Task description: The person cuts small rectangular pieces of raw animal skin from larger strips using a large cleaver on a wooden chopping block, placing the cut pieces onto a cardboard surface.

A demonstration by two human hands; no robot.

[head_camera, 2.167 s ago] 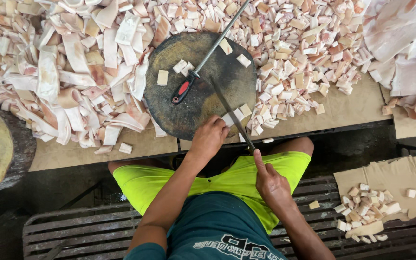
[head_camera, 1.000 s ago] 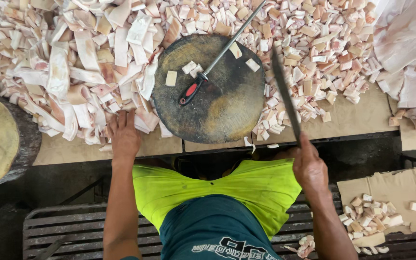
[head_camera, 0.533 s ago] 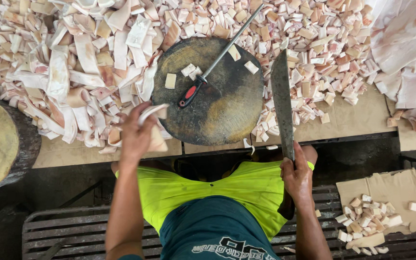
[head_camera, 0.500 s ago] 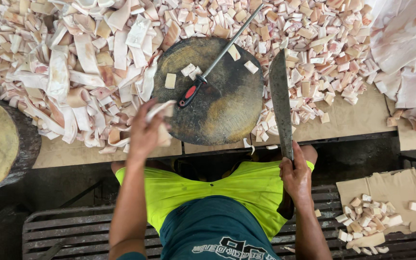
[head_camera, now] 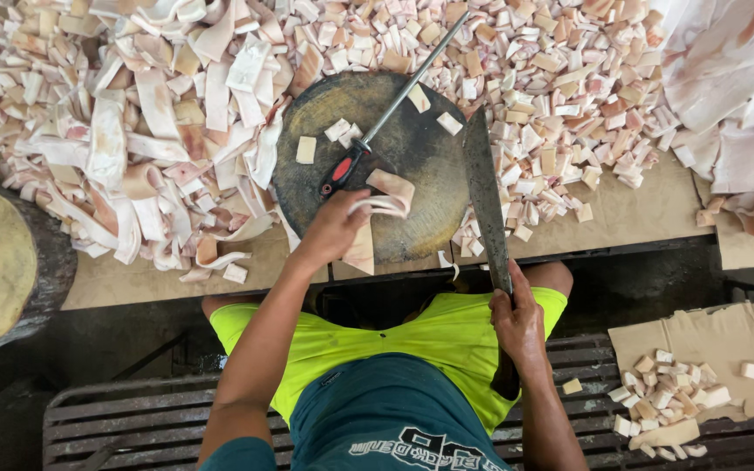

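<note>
Loosely, pale limp strips (head_camera: pixel 381 205) were pinched in the closed fingers of the left hand (head_camera: pixel 332 228), draped over the near edge of the round dark chopping block (head_camera: pixel 412 157) on the desk (head_camera: pixel 639 214). A long flat cleaver (head_camera: pixel 484 196) was gripped by the right hand (head_camera: pixel 517 324), its long axis pointing away from the body, blade standing beside the block. A red-handled sharpening steel (head_camera: pixel 377 122) lay diagonally across the block.

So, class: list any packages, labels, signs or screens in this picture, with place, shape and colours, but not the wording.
Printed patch: bottom centre on the person's dark teal shirt, a curved band of pale lettering.
No packages, signs or screens show.
</note>
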